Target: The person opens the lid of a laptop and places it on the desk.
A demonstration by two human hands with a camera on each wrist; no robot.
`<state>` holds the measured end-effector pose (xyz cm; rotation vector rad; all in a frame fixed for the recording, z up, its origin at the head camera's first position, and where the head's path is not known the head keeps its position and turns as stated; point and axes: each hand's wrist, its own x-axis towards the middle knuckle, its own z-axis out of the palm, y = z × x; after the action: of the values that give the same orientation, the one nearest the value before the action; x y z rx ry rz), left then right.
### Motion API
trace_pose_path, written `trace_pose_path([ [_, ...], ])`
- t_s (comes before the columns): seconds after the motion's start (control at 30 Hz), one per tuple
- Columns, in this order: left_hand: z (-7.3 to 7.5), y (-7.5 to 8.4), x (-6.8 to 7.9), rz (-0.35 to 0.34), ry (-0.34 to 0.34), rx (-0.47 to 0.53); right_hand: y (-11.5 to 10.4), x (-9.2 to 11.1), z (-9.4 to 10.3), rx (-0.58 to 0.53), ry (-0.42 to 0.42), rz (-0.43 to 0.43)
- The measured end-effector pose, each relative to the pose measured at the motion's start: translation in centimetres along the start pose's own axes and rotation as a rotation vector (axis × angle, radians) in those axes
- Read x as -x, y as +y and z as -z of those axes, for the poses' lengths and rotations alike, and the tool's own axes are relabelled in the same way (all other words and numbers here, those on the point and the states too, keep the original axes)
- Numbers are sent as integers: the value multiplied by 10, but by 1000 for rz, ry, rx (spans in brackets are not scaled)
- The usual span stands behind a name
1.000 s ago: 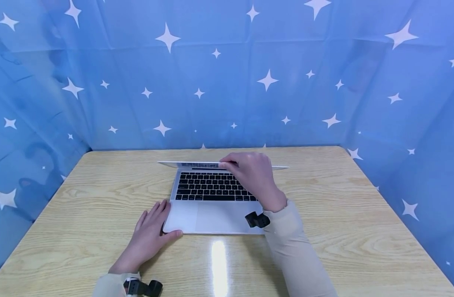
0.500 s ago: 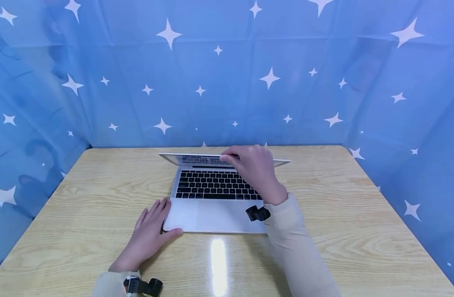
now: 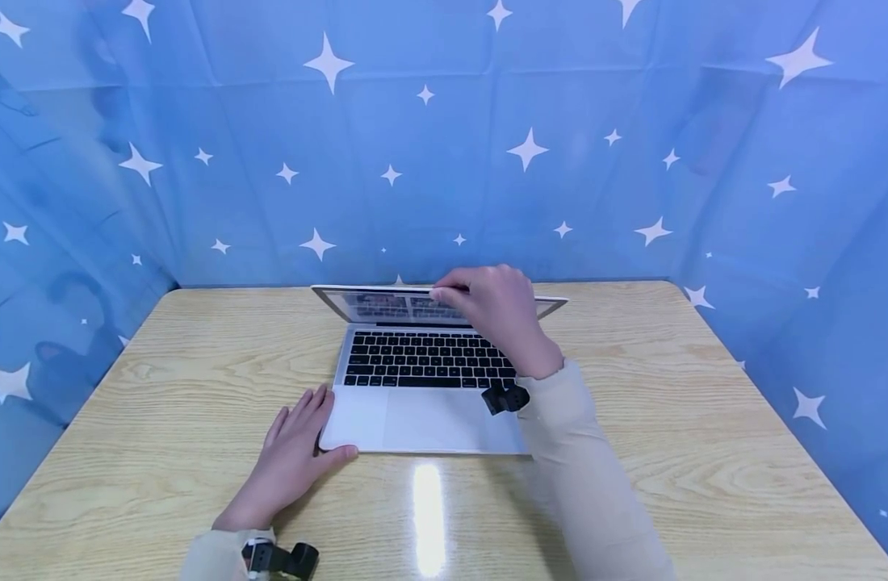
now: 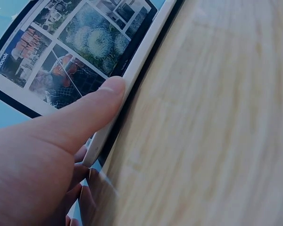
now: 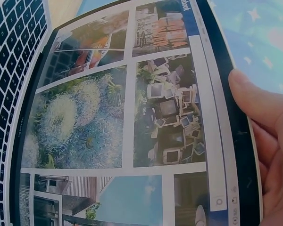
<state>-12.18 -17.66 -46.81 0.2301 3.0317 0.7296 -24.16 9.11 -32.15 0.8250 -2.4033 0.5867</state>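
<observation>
A silver laptop with black keys sits on the table, its lid raised partway from the base. My right hand pinches the lid's top edge between thumb and fingers, right of its middle. In the right wrist view the lit screen carries a grid of photos and the thumb lies on the black border. My left hand lies at the base's front left corner, fingers fairly straight along the left side. Its thumb presses on the front edge in the left wrist view.
The light wood table extends around the laptop on all sides. Behind it and at both sides hangs a blue curtain with white stars. A bright light reflection lies on the wood before the laptop. Each wrist wears a small black camera.
My right hand has risen with the lid's top edge, and the lid has tilted further up from the base, showing more screen. My left hand has stayed at the corner.
</observation>
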Motion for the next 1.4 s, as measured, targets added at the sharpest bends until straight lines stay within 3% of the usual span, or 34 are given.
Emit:
trace_pose_path([
  [1.4, 0, 1, 0, 11, -8, 4, 9, -22, 5, -45, -126, -90],
])
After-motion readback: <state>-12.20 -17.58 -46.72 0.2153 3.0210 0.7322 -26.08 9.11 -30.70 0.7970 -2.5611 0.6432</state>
